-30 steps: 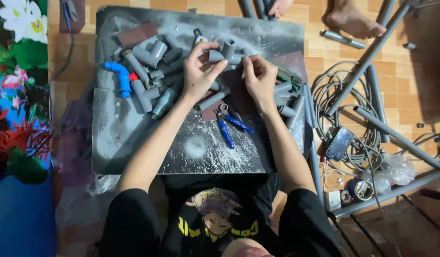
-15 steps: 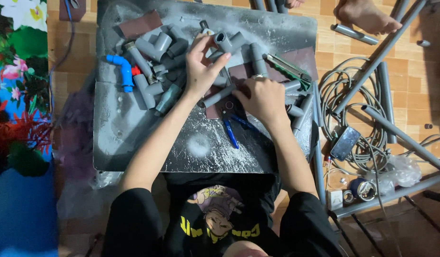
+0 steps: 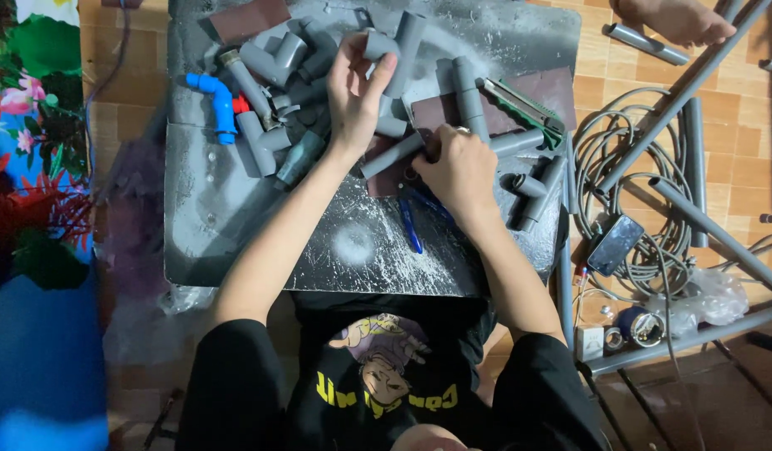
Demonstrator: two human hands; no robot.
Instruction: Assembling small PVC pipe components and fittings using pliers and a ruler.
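Note:
My left hand (image 3: 358, 92) grips a grey pipe fitting (image 3: 396, 46) and holds it up over the dusty grey work board (image 3: 227, 209). My right hand (image 3: 459, 167) rests closed on the board, pressing on a brown sheet of sandpaper (image 3: 432, 113) beside a straight grey pipe piece (image 3: 390, 156). What its fingers hold is hidden. Blue-handled pliers (image 3: 409, 225) lie just below the right hand. Several grey pipe pieces and elbows (image 3: 273, 100) lie heaped to the left of my left hand, with a blue elbow fitting (image 3: 215, 100) at their edge.
A small saw with a green handle (image 3: 520, 104) lies at the right of the board. On the tiled floor to the right are coiled grey cable (image 3: 628, 175), a phone (image 3: 614, 245), long grey metal tubes (image 3: 703, 217) and another person's foot (image 3: 674, 18). A flowered cloth (image 3: 27, 150) lies left.
My left hand has lifted the grey fitting up and away from the pile. My right hand moved down from the fitting onto the sandpaper on the board.

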